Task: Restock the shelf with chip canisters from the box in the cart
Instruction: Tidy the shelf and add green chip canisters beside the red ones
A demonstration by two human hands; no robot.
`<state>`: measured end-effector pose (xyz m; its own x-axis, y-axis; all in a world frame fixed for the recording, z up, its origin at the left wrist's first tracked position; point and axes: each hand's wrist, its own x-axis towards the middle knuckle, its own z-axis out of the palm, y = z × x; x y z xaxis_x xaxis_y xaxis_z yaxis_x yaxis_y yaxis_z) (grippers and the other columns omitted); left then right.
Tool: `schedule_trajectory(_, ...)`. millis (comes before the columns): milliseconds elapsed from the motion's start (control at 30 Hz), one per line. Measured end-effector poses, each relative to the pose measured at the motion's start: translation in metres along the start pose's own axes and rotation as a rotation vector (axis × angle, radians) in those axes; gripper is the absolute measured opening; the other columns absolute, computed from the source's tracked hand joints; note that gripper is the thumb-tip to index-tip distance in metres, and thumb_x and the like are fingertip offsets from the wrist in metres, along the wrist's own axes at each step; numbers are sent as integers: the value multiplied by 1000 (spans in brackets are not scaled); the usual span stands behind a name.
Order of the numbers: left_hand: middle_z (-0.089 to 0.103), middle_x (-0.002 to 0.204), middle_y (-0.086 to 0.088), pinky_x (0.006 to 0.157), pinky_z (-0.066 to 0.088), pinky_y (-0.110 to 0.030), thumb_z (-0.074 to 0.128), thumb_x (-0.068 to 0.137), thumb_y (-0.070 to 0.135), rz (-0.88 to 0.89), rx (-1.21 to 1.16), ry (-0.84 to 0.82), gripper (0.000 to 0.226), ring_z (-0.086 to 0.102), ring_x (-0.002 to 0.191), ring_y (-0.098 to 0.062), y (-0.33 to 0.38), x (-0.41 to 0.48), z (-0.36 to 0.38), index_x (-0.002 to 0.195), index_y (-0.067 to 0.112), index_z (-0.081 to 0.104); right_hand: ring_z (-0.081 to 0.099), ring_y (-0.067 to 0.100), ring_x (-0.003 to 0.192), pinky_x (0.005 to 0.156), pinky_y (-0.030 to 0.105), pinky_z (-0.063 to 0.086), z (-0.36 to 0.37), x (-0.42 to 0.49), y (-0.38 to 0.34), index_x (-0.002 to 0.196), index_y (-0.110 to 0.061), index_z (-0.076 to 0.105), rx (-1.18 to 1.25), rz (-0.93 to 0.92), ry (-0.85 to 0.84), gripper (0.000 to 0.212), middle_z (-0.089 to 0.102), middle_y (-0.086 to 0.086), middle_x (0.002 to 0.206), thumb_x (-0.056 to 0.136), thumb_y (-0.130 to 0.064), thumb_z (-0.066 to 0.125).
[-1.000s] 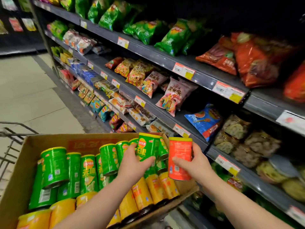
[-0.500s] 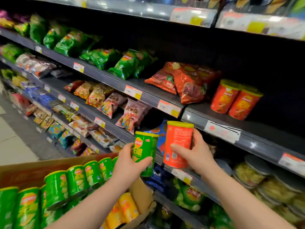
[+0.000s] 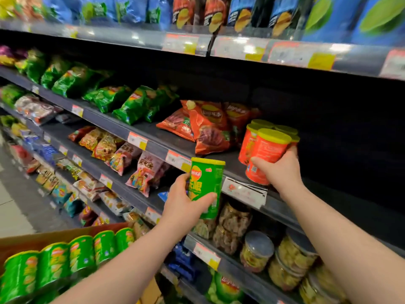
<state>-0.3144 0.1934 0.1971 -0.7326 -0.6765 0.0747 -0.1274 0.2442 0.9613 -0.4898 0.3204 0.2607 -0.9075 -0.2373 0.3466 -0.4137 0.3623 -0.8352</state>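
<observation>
We hold one can in each hand at the middle shelf (image 3: 109, 121). Our right grip (image 3: 278, 170) is clamped on a red can (image 3: 266, 159), fingers wrapped round its lower half. The can tilts a little to the left, with its base just past the shelf's front edge. We cannot tell whether the base touches the deck. Its upper side lies against a small cluster of red cans (image 3: 247, 143) standing upright near the front, their yellow lids close together. Just left of that cluster lie red bags (image 3: 208, 128), so that side is tight. To the right the shelf deck runs dark and open, with tall clearance under the upper shelf (image 3: 241, 49). A torn label (image 3: 243, 189) hangs on the front rail directly below the red can. Our left grip (image 3: 186, 205) is clamped on a green can (image 3: 207, 183), thumb on the near face and fingers behind. It is upright in the aisle in front of the rail, lid level with that edge, lower than the red can and left of it, well apart from it. Below it the next shelf down carries jars (image 3: 256, 251) close to its edge. At lower left the box (image 3: 32, 240) shows its cardboard rim. A row of green cans (image 3: 81, 253) lies in it side by side, near our left forearm.
</observation>
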Motion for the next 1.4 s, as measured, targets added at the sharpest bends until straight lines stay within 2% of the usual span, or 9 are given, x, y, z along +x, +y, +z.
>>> schedule_trajectory(167, 57, 120, 3, 84, 54, -41, 65, 55, 58, 0, 26, 78, 89, 63, 97, -16, 14, 2, 24, 135, 30, 37, 35, 33, 135, 110, 48, 32, 5, 21, 22, 149, -15, 8, -76, 44, -117, 113, 32, 15, 147, 66, -34, 83)
schedule_trajectory(367, 56, 121, 3, 89, 52, -43, 74, 70, 46, -13, 30, 126, 76, 60, 103, -17, 15, 5, 46, 134, 30, 37, 39, 33, 131, 109, 46, 34, -4, 27, 44, 150, -15, 9, -88, 111, -340, 96, 35, 14, 147, 77, -24, 71)
schedule_trajectory(533, 56, 119, 1, 77, 55, -30, 73, 79, 31, 13, 12, 116, 62, 65, 72, 0, 17, 10, 51, 130, 29, 38, 41, 30, 131, 108, 43, 36, -3, 25, 42, 147, -14, 15, -91, 105, -321, 107, 40, 10, 144, 67, -38, 82)
schedule_trajectory(667, 60, 111, 3, 60, 52, -15, 72, 81, 28, 56, -12, 92, 58, 64, 67, 3, 21, 20, 47, 130, 26, 39, 40, 30, 130, 107, 41, 36, -4, 22, 44, 148, -13, 11, -129, 98, -365, 97, 38, 12, 144, 76, -30, 74)
schedule_trajectory(767, 60, 110, 6, 66, 52, -19, 72, 81, 30, 65, -11, 71, 58, 65, 70, 1, 24, 26, 43, 129, 28, 40, 34, 29, 136, 110, 41, 33, -3, 19, 39, 149, -11, 8, -202, 96, -320, 111, 30, 11, 150, 69, -43, 79)
schedule_trajectory(900, 60, 103, 11, 55, 46, -9, 72, 81, 27, 101, -28, 26, 49, 63, 68, 5, 26, 34, 40, 116, 35, 39, 37, 30, 133, 110, 43, 34, -1, 19, 39, 149, -15, 5, -165, 114, -344, 101, 33, 12, 149, 75, -34, 72)
schedule_trajectory(1033, 61, 96, 12, 52, 46, -7, 73, 81, 21, 118, -70, -9, 48, 61, 62, 11, 26, 41, 37, 115, 32, 40, 33, 28, 137, 111, 41, 32, 0, 17, 37, 149, -16, 4, -217, 121, -266, 115, 27, 10, 151, 67, -47, 79)
schedule_trajectory(1267, 62, 94, 14, 55, 47, -10, 73, 80, 23, 134, -86, -52, 50, 61, 61, 8, 25, 46, 31, 118, 31, 41, 34, 29, 137, 111, 43, 33, 0, 16, 36, 150, -19, 1, -217, 143, -264, 116, 27, 8, 152, 68, -47, 78)
schedule_trajectory(1400, 63, 94, 12, 59, 48, -12, 73, 80, 22, 142, -86, -59, 49, 61, 63, 7, 24, 50, 28, 117, 30, 43, 42, 28, 130, 107, 43, 38, 1, 17, 37, 149, -22, 5, -165, 142, -288, 102, 36, 9, 147, 74, -33, 74)
